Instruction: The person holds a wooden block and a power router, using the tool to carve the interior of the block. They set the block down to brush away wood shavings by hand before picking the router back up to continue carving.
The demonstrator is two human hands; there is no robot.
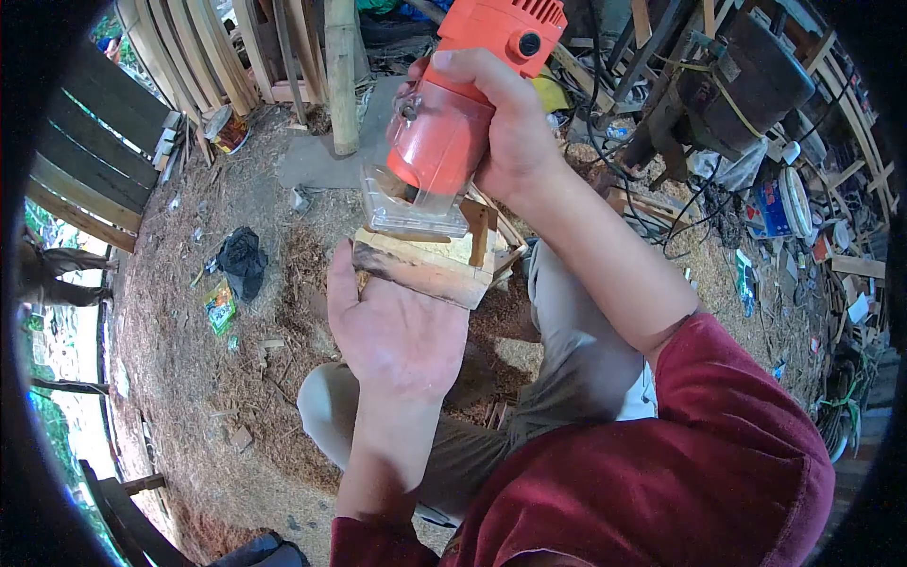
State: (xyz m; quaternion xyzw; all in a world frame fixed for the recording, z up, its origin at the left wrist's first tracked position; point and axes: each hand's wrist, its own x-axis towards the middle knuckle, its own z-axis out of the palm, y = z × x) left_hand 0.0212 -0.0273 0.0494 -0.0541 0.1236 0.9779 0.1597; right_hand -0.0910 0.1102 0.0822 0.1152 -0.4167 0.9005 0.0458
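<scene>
My right hand [515,118] is wrapped round the body of a red trim router [442,142], held up above the ground in front of me. The router's clear plastic base [413,210] rests on or just over a small wooden block [416,268]. This block is pale, with a dark, rough strip along its near side. Palm up, my left hand [402,331] supports it from below. The left thumb lies at the block's left end, and the other fingers are hidden beneath the wood. The router's bit is not clearly visible.
Wood shavings cover the ground [255,378]. A black crumpled bag [242,263] and a green packet [220,307] lie on the left. Timber slats [194,57] and a bamboo post [341,85] stand behind. At right are black cables [624,180], a dark machine [746,85] and a bucket [779,203].
</scene>
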